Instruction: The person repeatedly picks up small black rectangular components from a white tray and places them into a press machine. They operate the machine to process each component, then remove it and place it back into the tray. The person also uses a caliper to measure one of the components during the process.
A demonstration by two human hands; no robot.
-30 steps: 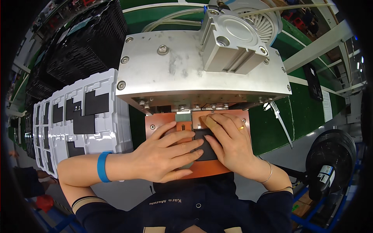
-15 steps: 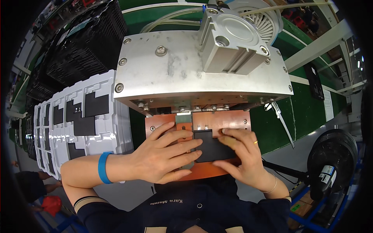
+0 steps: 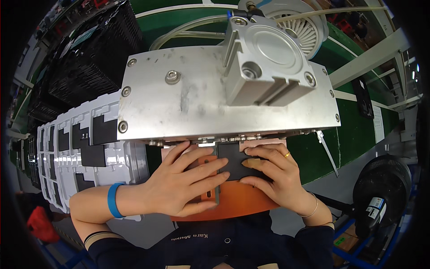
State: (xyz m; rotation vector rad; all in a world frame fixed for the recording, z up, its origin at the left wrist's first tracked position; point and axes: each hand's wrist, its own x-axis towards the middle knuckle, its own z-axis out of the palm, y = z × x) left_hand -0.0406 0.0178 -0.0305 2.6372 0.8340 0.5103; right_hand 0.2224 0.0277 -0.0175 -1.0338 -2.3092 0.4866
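A flat black panel with a notched corner (image 3: 229, 162) lies on an orange plate (image 3: 248, 197) under the front edge of a silver metal press. My right hand (image 3: 273, 172) grips the panel from the right, curled fingertips on its top and the thumb by its near edge. My left hand (image 3: 186, 179) lies with fingers stretched and apart over a slotted orange block (image 3: 208, 184) and the narrow metal strip beside it. Its fingertips reach the panel's left edge. The press overhangs the panel's far end, and my fingers cover part of the block.
The silver press (image 3: 179, 107) carries an air cylinder (image 3: 268, 58) on top. White trays (image 3: 116, 166) with black cut pieces are stacked at the left, before black trays (image 3: 89, 62). A caliper (image 3: 328, 153) lies on the green bench at the right. A black fan (image 3: 380, 188) stands beyond.
The black panel has slid away from me, deeper under the press, with my right hand on it. My left hand stays spread on the block. The view has shifted slightly.
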